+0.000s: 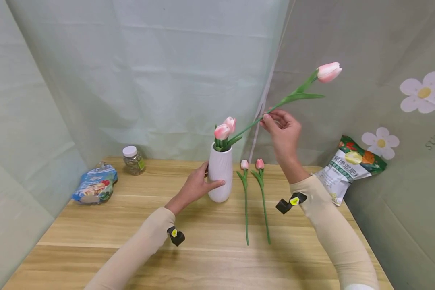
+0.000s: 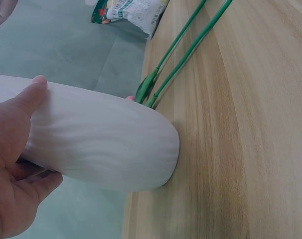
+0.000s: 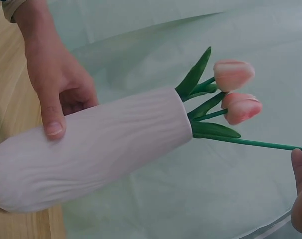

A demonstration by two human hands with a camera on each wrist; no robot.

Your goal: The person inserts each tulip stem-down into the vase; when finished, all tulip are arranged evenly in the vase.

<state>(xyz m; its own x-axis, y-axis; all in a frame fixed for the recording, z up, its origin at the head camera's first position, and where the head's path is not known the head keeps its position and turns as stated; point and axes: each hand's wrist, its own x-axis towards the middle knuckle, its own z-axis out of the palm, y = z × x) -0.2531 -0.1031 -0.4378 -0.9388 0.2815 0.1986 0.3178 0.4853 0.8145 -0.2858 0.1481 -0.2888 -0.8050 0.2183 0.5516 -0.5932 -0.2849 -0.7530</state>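
A white ribbed vase [image 1: 220, 175] stands upright on the wooden table, with two pink tulips [image 1: 222, 132] in its mouth. My left hand [image 1: 195, 184] holds the vase from the left side, thumb [image 2: 34, 94] along its wall and fingers partly hidden behind it. Up and to the right, my right hand [image 1: 287, 131] pinches the green stem of another pink tulip [image 1: 329, 73] between thumb and fingertips. This tulip slants, its bloom high at the right, and its lower stem [image 3: 265, 145] runs down to the vase's rim among the leaves.
Two more tulips [image 1: 264, 201] lie side by side on the table [image 1: 199, 257], right of the vase. At the left are a blue package [image 1: 96, 183] and a white-lidded jar [image 1: 134, 161]. A green and white bag [image 1: 348, 169] leans against the right-hand curtain.
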